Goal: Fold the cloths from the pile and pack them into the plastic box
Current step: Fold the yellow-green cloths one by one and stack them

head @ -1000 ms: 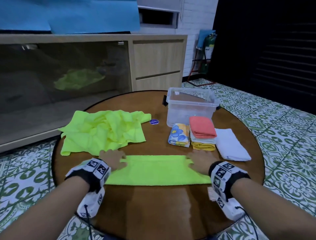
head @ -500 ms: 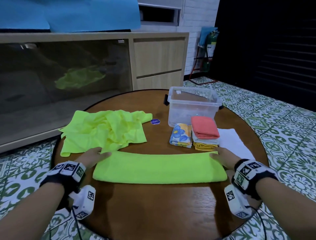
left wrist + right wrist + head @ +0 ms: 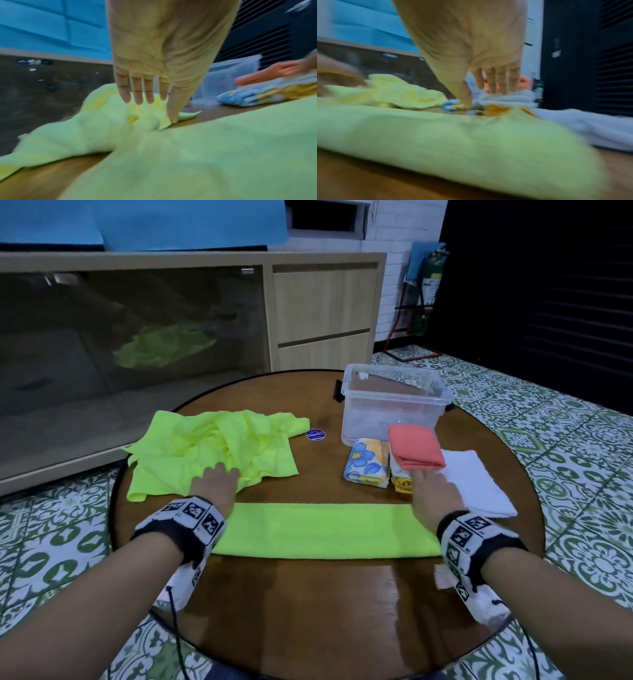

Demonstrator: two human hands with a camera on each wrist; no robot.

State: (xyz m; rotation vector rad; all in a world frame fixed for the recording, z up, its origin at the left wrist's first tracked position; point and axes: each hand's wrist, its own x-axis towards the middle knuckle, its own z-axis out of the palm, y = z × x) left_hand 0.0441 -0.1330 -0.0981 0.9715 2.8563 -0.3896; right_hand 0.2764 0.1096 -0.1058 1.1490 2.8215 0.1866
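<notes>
Cloths first: the round table (image 3: pixel 308 611) carries everything. Unfolded lime pile (image 3: pixel 212 450) sits rumpled on the far left; the clear plastic box (image 3: pixel 394 405) stands far right-centre, nothing visible inside it. The lime strip (image 3: pixel 325 530), already folded into a long narrow band, lies near the person with its long axis running left-right, spanning wrist to wrist. Beside the box: white folded cloth (image 3: pixel 476 484) on the right, coral-topped stack (image 3: pixel 416 451) and floral cloth (image 3: pixel 364 462) just in front of the box. Judgement: next fold is end-to-end, so each hand needs a short end of the strip; both ends lie back toward the wrists, behind the fingertips, and neither hand is clearly nearer. Left hand (image 3: pixel 214 486) is palm-down, fingers straight and slightly spread, reaching past the strip's far edge over the pile's near edge; thumb tip touches that pile in the left wrist view. Right hand (image 3: pixel 431 491) is likewise flat, fingers extended, over the white cloth's edge beside the stack. Neither grips anything.
</notes>
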